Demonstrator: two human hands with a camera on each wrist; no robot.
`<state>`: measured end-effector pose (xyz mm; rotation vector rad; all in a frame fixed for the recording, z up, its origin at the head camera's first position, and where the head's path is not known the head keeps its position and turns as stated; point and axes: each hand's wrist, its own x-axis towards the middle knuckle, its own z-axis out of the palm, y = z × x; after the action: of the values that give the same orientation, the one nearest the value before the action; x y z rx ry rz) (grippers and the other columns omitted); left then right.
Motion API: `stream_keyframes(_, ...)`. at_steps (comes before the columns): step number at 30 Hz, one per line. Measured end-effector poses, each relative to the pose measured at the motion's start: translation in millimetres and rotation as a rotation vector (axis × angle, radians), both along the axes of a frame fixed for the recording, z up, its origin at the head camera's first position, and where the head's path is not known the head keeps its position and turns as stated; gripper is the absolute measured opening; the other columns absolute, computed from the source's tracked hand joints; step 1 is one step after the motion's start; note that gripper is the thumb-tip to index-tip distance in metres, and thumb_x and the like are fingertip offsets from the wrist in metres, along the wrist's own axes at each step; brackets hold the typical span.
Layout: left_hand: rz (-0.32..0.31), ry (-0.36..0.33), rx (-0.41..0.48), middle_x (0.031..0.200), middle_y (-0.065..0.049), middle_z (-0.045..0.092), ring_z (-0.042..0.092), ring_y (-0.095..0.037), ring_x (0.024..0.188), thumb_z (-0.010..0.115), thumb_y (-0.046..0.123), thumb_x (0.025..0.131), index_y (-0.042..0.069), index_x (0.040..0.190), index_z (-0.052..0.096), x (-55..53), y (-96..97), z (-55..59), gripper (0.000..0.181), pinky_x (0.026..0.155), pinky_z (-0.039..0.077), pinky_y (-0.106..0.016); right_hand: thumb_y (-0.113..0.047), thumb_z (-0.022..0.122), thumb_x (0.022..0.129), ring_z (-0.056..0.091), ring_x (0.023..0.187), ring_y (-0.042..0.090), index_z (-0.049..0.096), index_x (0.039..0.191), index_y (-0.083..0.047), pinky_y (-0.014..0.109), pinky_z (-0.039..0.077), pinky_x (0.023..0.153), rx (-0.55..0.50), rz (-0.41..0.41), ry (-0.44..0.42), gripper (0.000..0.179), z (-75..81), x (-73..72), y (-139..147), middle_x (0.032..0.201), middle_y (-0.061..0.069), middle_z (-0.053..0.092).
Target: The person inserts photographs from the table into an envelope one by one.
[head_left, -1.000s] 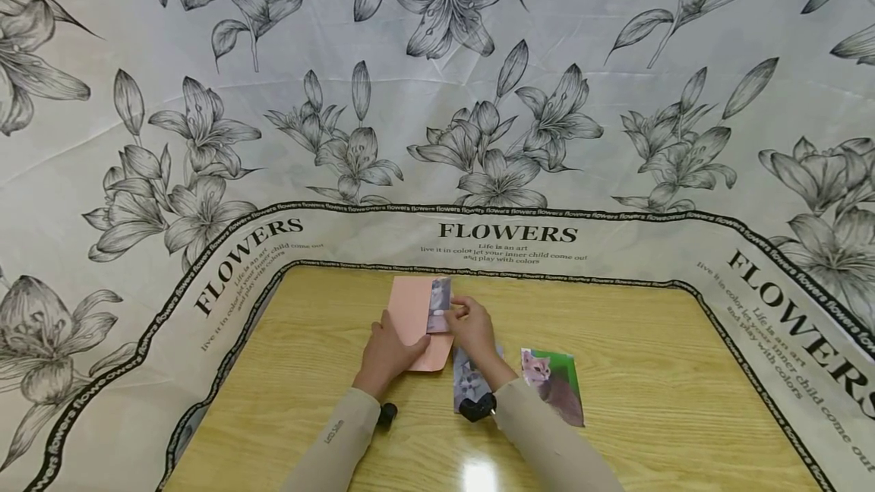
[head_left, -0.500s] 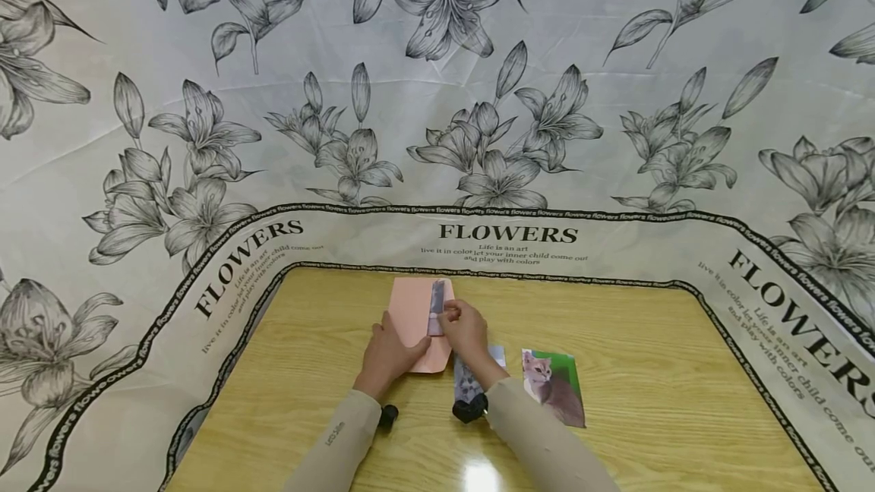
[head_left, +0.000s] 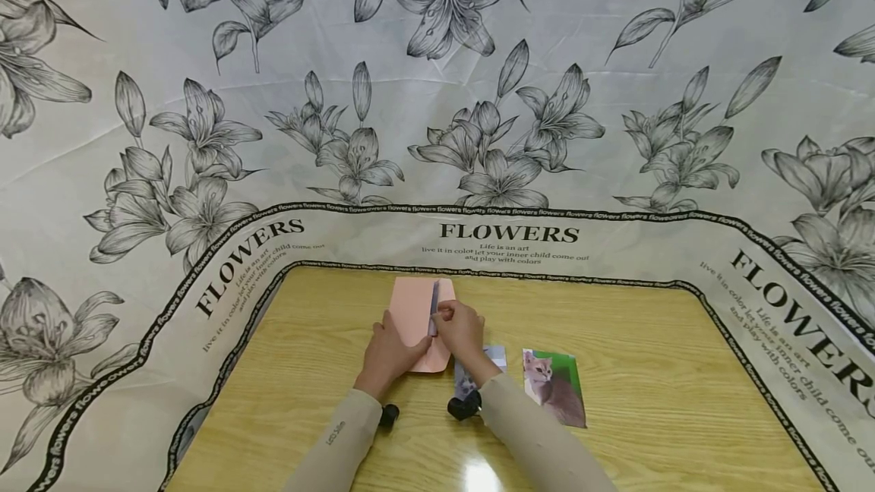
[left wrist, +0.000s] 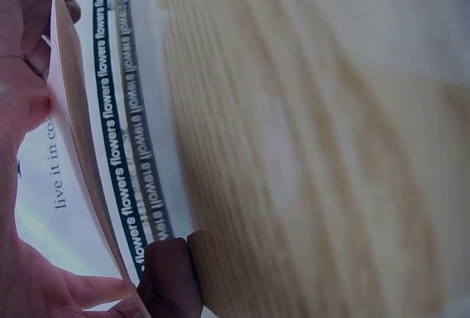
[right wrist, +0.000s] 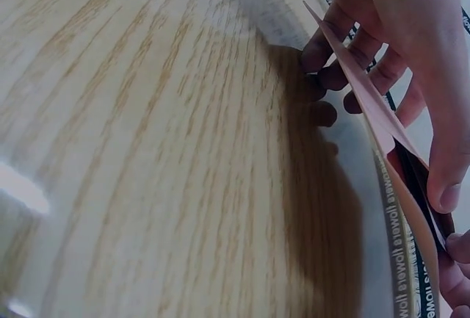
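Note:
A pink envelope point(head_left: 409, 313) is held up at a slant near the table's far side by my left hand point(head_left: 388, 354), thumb across its front and fingers behind. In the right wrist view, those fingers wrap the envelope's point(right wrist: 367, 94) back. A greyish-purple photo card point(head_left: 434, 308) sits mostly inside the envelope's long opening, a narrow strip showing. My right hand point(head_left: 461, 329) pinches this strip with bent fingers. On the table, a second greyish photo card point(head_left: 494, 357) lies partly under my right forearm. Right of it lies a photo card of a cat on green point(head_left: 555, 389).
The wooden table point(head_left: 656, 370) is bordered by a white curtain point(head_left: 506, 211) with flower drawings and lettering. Black wrist devices show at my left wrist point(head_left: 388, 415) and right wrist point(head_left: 465, 405).
The photo card has slid leftward into the envelope, from a wide visible part to a thin strip. My right hand has moved slightly left with it, while my left hand stays put.

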<state>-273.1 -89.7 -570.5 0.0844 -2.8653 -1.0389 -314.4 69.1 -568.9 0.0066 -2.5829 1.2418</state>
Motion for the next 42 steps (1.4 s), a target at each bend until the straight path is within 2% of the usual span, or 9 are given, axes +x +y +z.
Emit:
stream_keyframes(7, 0.001, -0.014, -0.004, 0.137, -0.040, 0.051, 0.068, -0.049, 0.103, 0.079, 0.064, 0.088, -0.009, 0.163, 0.028, 0.2, 1.8, -1.2, 0.116, 0.085, 0.058, -0.060, -0.014, 0.079, 0.096, 0.072, 0.088, 0.030, 0.081, 0.113, -0.006, 0.054, 0.037, 0.099, -0.006, 0.008, -0.014, 0.020, 1.0, -0.4, -1.5, 0.088, 0.005, 0.079)
stream_keyframes(17, -0.003, -0.001, -0.022, 0.131, -0.039, 0.053, 0.068, -0.047, 0.096, 0.081, 0.061, 0.087, -0.011, 0.159, 0.032, -0.1, 3.1, -2.0, 0.112, 0.081, 0.059, -0.059, -0.014, 0.077, 0.096, 0.073, 0.089, 0.029, 0.081, 0.114, -0.004, 0.051, 0.037, 0.095, -0.003, 0.012, -0.034, 0.020, 2.0, 3.1, 0.6, 0.090, 0.005, 0.080)
stream_keyframes(24, -0.003, -0.007, -0.021, 0.131, -0.038, 0.053, 0.068, -0.046, 0.096, 0.080, 0.062, 0.087, -0.011, 0.159, 0.031, -1.0, 3.5, -3.9, 0.113, 0.082, 0.059, -0.059, -0.016, 0.075, 0.098, 0.074, 0.089, 0.029, 0.081, 0.117, -0.006, 0.053, 0.045, 0.101, -0.022, 0.026, -0.002, 0.022, 4.3, 6.3, 10.2, 0.093, 0.006, 0.079)
stream_keyframes(26, -0.003, -0.011, -0.017, 0.132, -0.038, 0.052, 0.068, -0.046, 0.097, 0.080, 0.062, 0.087, -0.010, 0.159, 0.031, -1.1, 3.7, -4.3, 0.114, 0.083, 0.058, -0.059, -0.016, 0.074, 0.099, 0.072, 0.087, 0.026, 0.080, 0.118, -0.007, 0.049, 0.052, 0.095, -0.049, 0.039, -0.002, 0.022, 5.1, 8.5, 16.4, 0.095, 0.006, 0.078)
stream_keyframes(28, -0.003, -0.018, -0.014, 0.134, -0.039, 0.052, 0.068, -0.047, 0.100, 0.080, 0.063, 0.087, -0.010, 0.160, 0.031, -0.8, 3.9, -4.3, 0.115, 0.085, 0.058, -0.059, -0.016, 0.073, 0.100, 0.069, 0.079, 0.022, 0.079, 0.120, -0.007, 0.042, 0.056, 0.080, -0.080, 0.057, -0.014, 0.023, 6.4, 12.3, 23.8, 0.097, 0.006, 0.077)
stream_keyframes(30, -0.003, -0.025, -0.011, 0.135, -0.039, 0.051, 0.068, -0.048, 0.102, 0.080, 0.063, 0.087, -0.011, 0.160, 0.030, -0.4, 4.1, -4.0, 0.115, 0.087, 0.058, -0.059, -0.016, 0.072, 0.101, 0.063, 0.071, 0.017, 0.078, 0.123, -0.006, 0.035, 0.053, 0.063, -0.093, 0.080, -0.019, 0.025, 7.9, 16.6, 32.6, 0.098, 0.007, 0.075)
stream_keyframes(32, -0.003, -0.031, -0.005, 0.136, -0.040, 0.051, 0.067, -0.049, 0.104, 0.080, 0.063, 0.087, -0.011, 0.161, 0.030, 0.2, 3.7, -3.1, 0.116, 0.088, 0.058, -0.060, -0.015, 0.073, 0.101, 0.057, 0.065, 0.014, 0.076, 0.124, -0.004, 0.031, 0.047, 0.056, -0.095, 0.094, -0.017, 0.026, 9.9, 20.8, 41.4, 0.098, 0.009, 0.075)
stream_keyframes(35, -0.003, -0.036, 0.002, 0.138, -0.040, 0.050, 0.067, -0.050, 0.106, 0.080, 0.063, 0.087, -0.011, 0.161, 0.030, 0.5, 2.1, -1.8, 0.116, 0.089, 0.057, -0.060, -0.015, 0.073, 0.102, 0.052, 0.061, 0.015, 0.075, 0.127, -0.003, 0.030, 0.042, 0.052, -0.094, 0.103, -0.021, 0.028, 13.3, 26.5, 55.5, 0.098, 0.010, 0.074)
stream_keyframes(42, -0.009, -0.037, 0.014, 0.140, -0.041, 0.049, 0.066, -0.050, 0.108, 0.079, 0.062, 0.088, -0.009, 0.163, 0.027, 0.5, -1.7, 1.7, 0.116, 0.091, 0.056, -0.060, -0.016, 0.075, 0.102, 0.049, 0.065, 0.017, 0.073, 0.131, -0.006, 0.030, 0.038, 0.052, -0.087, 0.087, -0.051, 0.031, 18.6, 41.7, 87.4, 0.099, 0.006, 0.072)
